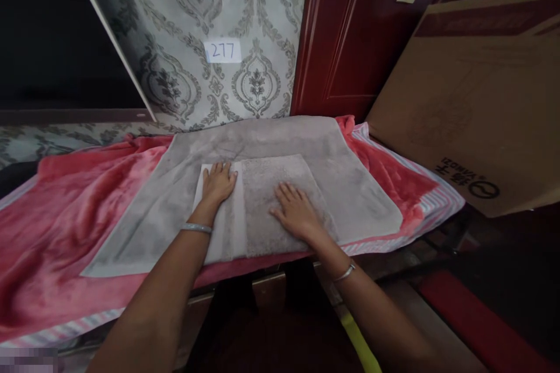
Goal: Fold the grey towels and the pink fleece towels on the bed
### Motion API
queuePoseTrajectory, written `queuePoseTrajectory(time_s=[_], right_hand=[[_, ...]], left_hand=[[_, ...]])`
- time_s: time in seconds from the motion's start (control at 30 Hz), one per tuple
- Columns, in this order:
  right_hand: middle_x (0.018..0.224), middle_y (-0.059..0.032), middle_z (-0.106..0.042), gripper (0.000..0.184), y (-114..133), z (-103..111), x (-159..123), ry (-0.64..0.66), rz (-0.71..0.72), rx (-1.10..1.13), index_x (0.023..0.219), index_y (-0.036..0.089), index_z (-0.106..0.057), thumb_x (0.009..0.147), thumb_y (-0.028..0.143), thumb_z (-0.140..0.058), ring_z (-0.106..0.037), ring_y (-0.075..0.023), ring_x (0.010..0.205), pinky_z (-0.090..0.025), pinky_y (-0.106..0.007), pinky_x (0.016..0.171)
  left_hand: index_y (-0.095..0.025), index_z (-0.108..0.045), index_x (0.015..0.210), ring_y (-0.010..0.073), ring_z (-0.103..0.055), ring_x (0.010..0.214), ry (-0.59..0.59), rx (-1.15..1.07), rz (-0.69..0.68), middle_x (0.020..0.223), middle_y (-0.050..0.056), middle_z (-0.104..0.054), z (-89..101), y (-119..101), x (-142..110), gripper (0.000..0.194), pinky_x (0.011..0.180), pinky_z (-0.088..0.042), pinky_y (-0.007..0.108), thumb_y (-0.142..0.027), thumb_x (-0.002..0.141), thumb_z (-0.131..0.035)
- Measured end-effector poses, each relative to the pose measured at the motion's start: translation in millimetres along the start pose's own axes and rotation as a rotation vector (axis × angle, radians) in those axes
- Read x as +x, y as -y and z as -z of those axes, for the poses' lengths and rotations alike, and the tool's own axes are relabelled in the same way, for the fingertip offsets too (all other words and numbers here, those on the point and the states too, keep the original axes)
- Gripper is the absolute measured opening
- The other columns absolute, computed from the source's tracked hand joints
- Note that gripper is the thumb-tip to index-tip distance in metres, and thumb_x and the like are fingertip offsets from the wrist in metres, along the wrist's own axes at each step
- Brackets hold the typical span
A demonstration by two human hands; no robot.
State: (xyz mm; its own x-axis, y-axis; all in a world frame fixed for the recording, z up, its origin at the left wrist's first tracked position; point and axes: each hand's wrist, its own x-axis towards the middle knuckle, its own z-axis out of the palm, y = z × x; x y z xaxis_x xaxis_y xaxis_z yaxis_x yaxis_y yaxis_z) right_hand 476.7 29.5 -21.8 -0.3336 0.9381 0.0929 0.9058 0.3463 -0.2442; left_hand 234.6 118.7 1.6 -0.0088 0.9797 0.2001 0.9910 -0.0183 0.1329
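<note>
A smaller grey towel (271,221) with a paler smooth band (238,215) near its left side lies flat on a larger grey cloth (144,215). My left hand (217,182) rests on the towel's upper left part, fingers spread and pointing away from me. On the towel's textured right part lies my right hand (295,210), palm down with the fingers apart. Neither hand grips anything. Beneath the larger cloth is a pink-red plush blanket (100,186), its striped border showing along the near edge.
A large cardboard box (481,93) stands at the right, close to the blanket. Behind are a patterned wall with a paper label (223,50) reading 277, a dark screen (65,35) at left and a dark red door (336,29).
</note>
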Motion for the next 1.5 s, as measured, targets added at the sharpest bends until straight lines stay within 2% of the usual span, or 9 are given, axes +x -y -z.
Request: queuePoseTrajectory(time_s=[0.2,0.33,0.53,0.63,0.77,0.93,1.03,1.3,1.5], right_hand=[[0.169,-0.0133,-0.028,0.067,-60.2,-18.0,-56.9,-0.204,-0.193,-0.035,0.162,0.015,-0.035,0.103,0.049,-0.036,-0.026,-0.0295,0.155,-0.026,-0.054,0.122],[0.167,-0.0140,-0.032,0.065,-67.9,-30.2,-66.9,-0.310,-0.190,-0.020,0.161,0.016,-0.036,0.103,0.046,-0.033,-0.035,-0.0314,0.150,-0.030,-0.055,0.120],[0.167,-0.0149,-0.033,0.064,-67.8,-19.1,-68.6,-0.279,-0.207,-0.009,0.159,0.016,-0.039,0.103,0.046,-0.034,-0.031,-0.0346,0.152,-0.029,-0.062,0.119],[0.166,-0.0178,-0.033,0.063,-44.3,-7.4,-64.7,-0.278,-0.201,-0.018,0.158,0.012,-0.041,0.104,0.044,-0.033,-0.022,-0.0357,0.156,-0.024,-0.066,0.120],[0.169,-0.0167,-0.026,0.063,21.2,-3.3,-45.9,-0.216,0.013,0.005,0.159,0.010,-0.039,0.104,0.040,-0.033,-0.017,-0.0314,0.158,-0.017,-0.060,0.125],[0.170,-0.0126,-0.022,0.065,66.9,-18.4,-34.0,-0.027,0.164,-0.016,0.162,0.010,-0.033,0.104,0.040,-0.035,-0.016,-0.0273,0.159,-0.014,-0.053,0.127],[0.170,-0.0121,-0.024,0.067,44.3,-24.0,-42.9,-0.050,0.148,-0.027,0.162,0.011,-0.034,0.104,0.045,-0.036,-0.017,-0.0263,0.158,-0.015,-0.049,0.127],[0.167,-0.0145,-0.034,0.067,-67.5,-32.7,-95.8,-0.276,-0.113,-0.016,0.163,0.018,-0.031,0.104,0.049,-0.032,-0.028,-0.0296,0.154,-0.023,-0.057,0.123],[0.154,-0.0186,-0.052,0.069,-101.4,-34.2,-103.1,-0.329,-0.122,0.167,0.157,0.015,-0.040,0.100,0.053,-0.035,-0.048,-0.0308,0.143,-0.035,-0.056,0.118]], left_hand=[[-0.009,-0.049,0.151,0.0338,-0.034,0.152,-0.028,-0.046,-0.016,0.160,0.021,-0.044,-1.5,-0.3,-1.5,0.061,0.124,-0.022,0.058,-0.039,0.102,-0.030],[-0.012,-0.050,0.151,0.0330,-0.036,0.151,-0.014,-0.060,-0.029,0.159,0.020,-0.045,4.4,-2.3,-2.2,0.059,0.124,-0.022,0.058,-0.038,0.102,-0.029],[-0.014,-0.039,0.158,0.0331,-0.026,0.156,0.188,-0.038,-0.057,0.167,0.019,-0.034,29.4,0.0,-30.4,0.062,0.126,-0.018,0.058,-0.041,0.103,-0.033],[-0.016,-0.038,0.159,0.0325,-0.022,0.158,0.141,-0.038,-0.166,0.168,0.017,-0.031,37.9,-1.6,-74.9,0.062,0.127,-0.015,0.058,-0.044,0.103,-0.035],[-0.017,-0.036,0.160,0.0308,-0.021,0.159,0.029,-0.025,-0.235,0.169,0.015,-0.030,33.3,-9.6,-133.8,0.063,0.128,-0.016,0.057,-0.045,0.104,-0.035],[-0.022,-0.040,0.159,0.0353,-0.022,0.158,0.028,0.033,-0.149,0.170,0.016,-0.027,9.6,-10.9,-162.5,0.063,0.126,-0.019,0.062,-0.047,0.102,-0.042],[-0.025,-0.039,0.160,0.0347,-0.022,0.158,0.017,0.009,-0.142,0.170,0.013,-0.028,2.1,-7.2,-163.6,0.063,0.126,-0.018,0.061,-0.049,0.101,-0.042],[-0.029,-0.040,0.159,0.0355,-0.021,0.158,0.021,-0.087,-0.133,0.170,0.009,-0.030,-1.4,-1.7,-161.6,0.065,0.127,-0.014,0.062,-0.050,0.098,-0.049],[-0.026,-0.044,0.157,0.0350,-0.022,0.158,-0.025,-0.111,-0.138,0.169,0.012,-0.030,-3.9,-2.4,-163.3,0.064,0.127,-0.015,0.060,-0.050,0.097,-0.048]])
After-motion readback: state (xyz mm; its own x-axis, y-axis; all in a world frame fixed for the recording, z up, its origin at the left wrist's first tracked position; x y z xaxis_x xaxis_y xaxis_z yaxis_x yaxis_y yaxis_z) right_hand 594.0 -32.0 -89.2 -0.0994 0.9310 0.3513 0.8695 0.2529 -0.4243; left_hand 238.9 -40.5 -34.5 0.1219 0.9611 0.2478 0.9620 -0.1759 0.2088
